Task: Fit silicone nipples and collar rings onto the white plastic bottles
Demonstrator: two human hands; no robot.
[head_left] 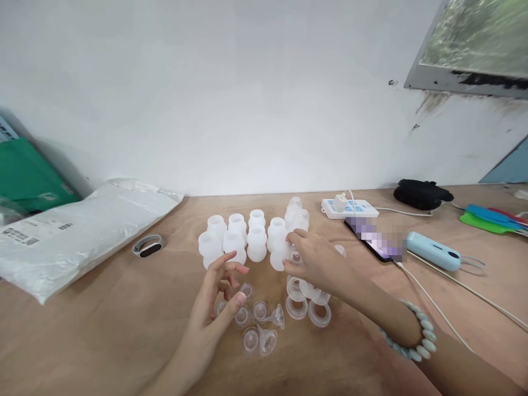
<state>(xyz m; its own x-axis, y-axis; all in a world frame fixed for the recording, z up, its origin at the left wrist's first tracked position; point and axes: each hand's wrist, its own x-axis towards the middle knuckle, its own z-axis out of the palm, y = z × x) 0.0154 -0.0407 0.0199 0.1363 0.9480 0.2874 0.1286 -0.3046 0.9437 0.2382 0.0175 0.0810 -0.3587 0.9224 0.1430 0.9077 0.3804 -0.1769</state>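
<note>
1. Table (pixel 103 308): bare brown wood, running to a white wall.
2. Plastic bag (pixel 82 231): white, flat, at far left, well apart from both hands.
3. White cups (pixel 256 242): about 10 frosted, waisted pieces. They stand upright in 2 loose rows that run left to right at the table's middle, beyond both hands.
4. Right hand (pixel 319 267): palm down, reaching in from the right, fingers bent over the right end of the rows. The fingertips touch a small clear piece (pixel 294 256) beside the last cup. Whether they pinch it cannot be told. This hand is the nearer of the 2 to the cups.
5. Left hand (pixel 214 313): open and empty, fingers spread and raised, thumb pointing right. It is just short of the left end of the rows and touches no cup.
6. Power strip (pixel 350 208) and phone (pixel 373 239): right of the cups, behind the right hand.
7. Wristband (pixel 147 246): left of the cups, near the bag.
8. Rings (pixel 318 313): about 5, clear, lying flat, partly under the right wrist.
9. Clear funnels (pixel 260 340): about 7, some tipped on their sides. They lie between the hands, just right of the left thumb and nearer the person than the cups.
</note>
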